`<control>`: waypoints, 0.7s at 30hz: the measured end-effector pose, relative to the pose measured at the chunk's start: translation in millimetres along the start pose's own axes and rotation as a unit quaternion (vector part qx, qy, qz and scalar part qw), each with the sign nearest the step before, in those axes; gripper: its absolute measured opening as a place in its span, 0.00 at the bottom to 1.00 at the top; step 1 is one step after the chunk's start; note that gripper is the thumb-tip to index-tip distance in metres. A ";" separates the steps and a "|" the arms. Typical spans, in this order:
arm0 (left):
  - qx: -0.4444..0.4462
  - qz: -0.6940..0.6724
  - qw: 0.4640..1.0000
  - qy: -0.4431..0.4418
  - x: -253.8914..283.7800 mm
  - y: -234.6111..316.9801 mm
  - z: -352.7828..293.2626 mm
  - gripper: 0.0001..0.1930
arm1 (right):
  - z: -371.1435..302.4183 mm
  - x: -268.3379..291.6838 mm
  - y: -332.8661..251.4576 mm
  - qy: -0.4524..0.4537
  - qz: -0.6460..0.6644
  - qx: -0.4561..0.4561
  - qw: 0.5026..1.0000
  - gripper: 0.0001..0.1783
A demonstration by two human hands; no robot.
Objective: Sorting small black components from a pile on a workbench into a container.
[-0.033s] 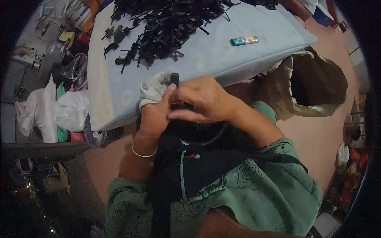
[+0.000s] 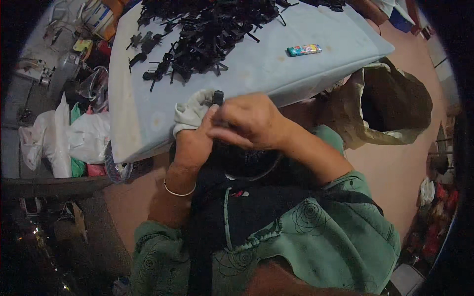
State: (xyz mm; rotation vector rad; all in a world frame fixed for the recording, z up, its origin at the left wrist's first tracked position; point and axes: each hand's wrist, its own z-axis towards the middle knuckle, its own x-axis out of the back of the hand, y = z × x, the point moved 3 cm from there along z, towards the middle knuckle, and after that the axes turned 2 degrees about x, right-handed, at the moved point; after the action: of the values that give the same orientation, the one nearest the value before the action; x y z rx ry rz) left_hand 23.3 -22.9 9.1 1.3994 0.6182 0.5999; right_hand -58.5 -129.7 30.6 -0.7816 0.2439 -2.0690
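Note:
Near the front edge of the pale padded surface, my left hand (image 2: 192,145) is closed, its fingers covered by a white cloth or glove (image 2: 186,114). A small black plastic part (image 2: 218,97) sticks up between its thumb and the cloth. Right beside it, my right hand (image 2: 249,121) is curled with its fingertips bent in toward that part. Whatever those fingers hold is hidden behind the hand. Beyond both hands lies a heap of black plastic parts (image 2: 202,42), tangled and with thin prongs.
A small colourful packet (image 2: 304,50) lies on the padded surface (image 2: 256,74) to the right. An open brown sack (image 2: 345,116) stands on the floor at the right. White plastic bags (image 2: 91,135) and clutter sit at the left. Below the hands is a dark rounded object (image 2: 252,160).
My right hand has turned slightly, its curled fingers shifting a little up and left. The left hand and the black part in it stay almost in place.

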 end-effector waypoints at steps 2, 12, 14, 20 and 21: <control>-0.015 0.021 0.999 -0.022 -0.3 -3.8 2.3 0.13 | -5.2 0.8 12.0 0.063 -0.108 -0.066 0.990 0.10; 0.028 0.091 0.995 0.014 0.4 6.2 -2.6 0.13 | -7.4 -4.3 24.9 -0.003 0.050 -0.225 0.973 0.15; -0.035 0.210 0.977 0.017 -0.2 3.2 -4.8 0.13 | -10.1 -11.0 24.9 -0.001 0.053 -0.260 0.964 0.16; -0.208 0.379 0.901 0.041 1.0 6.1 -9.8 0.13 | -16.4 -24.6 26.8 0.023 0.177 -0.355 0.918 0.16; -0.207 0.379 0.901 0.040 -1.1 12.2 -11.3 0.13 | -15.9 -22.3 26.6 0.024 0.177 -0.356 0.917 0.16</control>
State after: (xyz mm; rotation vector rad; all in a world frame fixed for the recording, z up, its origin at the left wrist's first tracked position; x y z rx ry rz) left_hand 14.2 -14.8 20.5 1.1779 -0.0371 1.3298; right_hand -41.1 -129.3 -3.4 -1.0170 1.1267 -1.6385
